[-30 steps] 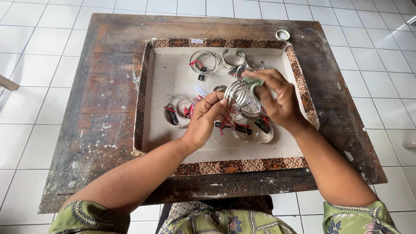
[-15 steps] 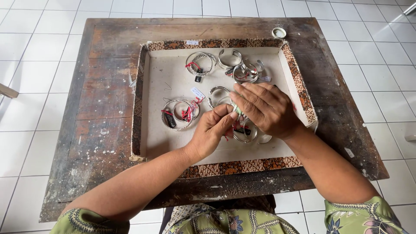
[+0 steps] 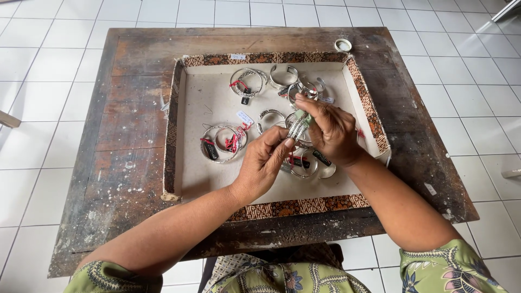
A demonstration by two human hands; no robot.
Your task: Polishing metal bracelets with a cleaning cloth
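Observation:
Both hands meet over a shallow tray (image 3: 209, 100) with a patterned brown rim and a pale inside. My right hand (image 3: 332, 131) grips a silver bracelet (image 3: 298, 129) with a pale green piece at its top. My left hand (image 3: 265, 161) pinches the lower end of the same bracelet with thumb and fingertips. Several silver bangles with red and black tags lie in the tray: a bundle (image 3: 223, 142) left of my hands, another (image 3: 247, 82) at the back, more (image 3: 301, 163) under my hands.
The tray rests on a worn dark wooden table (image 3: 125, 141) standing on a white tiled floor (image 3: 43, 81). A small round white lid (image 3: 343, 44) lies on the table behind the tray. The table's near edge is close to my lap.
Both hands have stayed over the tray's right half. The right hand has turned and lifted, so the bracelet now stands up between the two hands.

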